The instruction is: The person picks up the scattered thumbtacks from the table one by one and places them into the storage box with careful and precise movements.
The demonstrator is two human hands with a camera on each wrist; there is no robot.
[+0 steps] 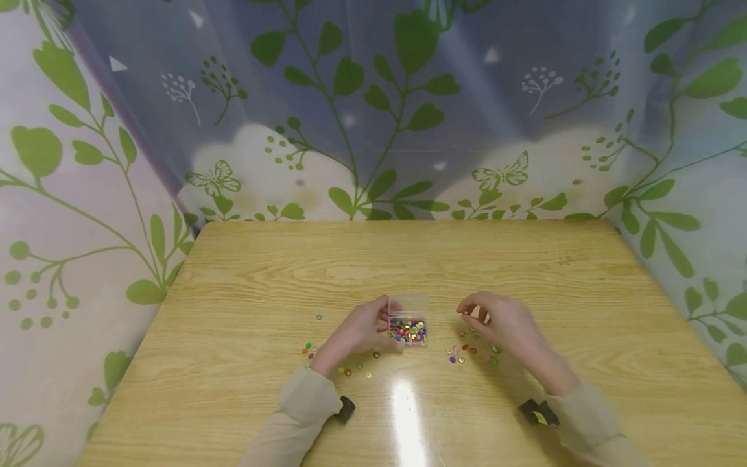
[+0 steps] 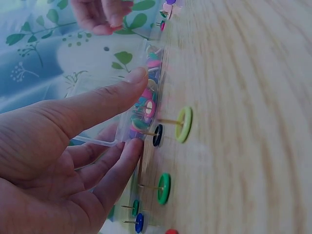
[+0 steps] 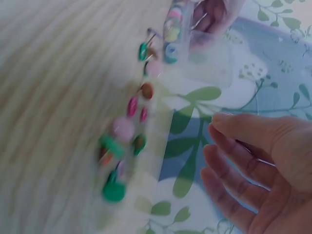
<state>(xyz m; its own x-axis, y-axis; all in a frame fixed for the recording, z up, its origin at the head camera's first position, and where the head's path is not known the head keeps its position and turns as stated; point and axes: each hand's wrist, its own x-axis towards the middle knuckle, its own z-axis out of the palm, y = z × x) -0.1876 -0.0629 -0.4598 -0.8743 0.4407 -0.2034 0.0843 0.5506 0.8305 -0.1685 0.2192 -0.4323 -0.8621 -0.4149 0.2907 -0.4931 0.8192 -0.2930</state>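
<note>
Head view: left hand (image 1: 364, 327) curls fingers round the open box (image 1: 411, 315), best kept level; right hand (image 1: 506, 321) nearly closes, hold unclear.

Wood-grain worktop (image 1: 280, 259), yellow-brown. Patterned cloth (image 1: 373, 139) beyond its far edge and down both side edges, blue-grey and white, green leaf print. Butterfly prints (image 1: 214, 178) above far edge, one nearer left corner, one right. White glare (image 1: 407, 421) toward near edge, mid-width.
</note>
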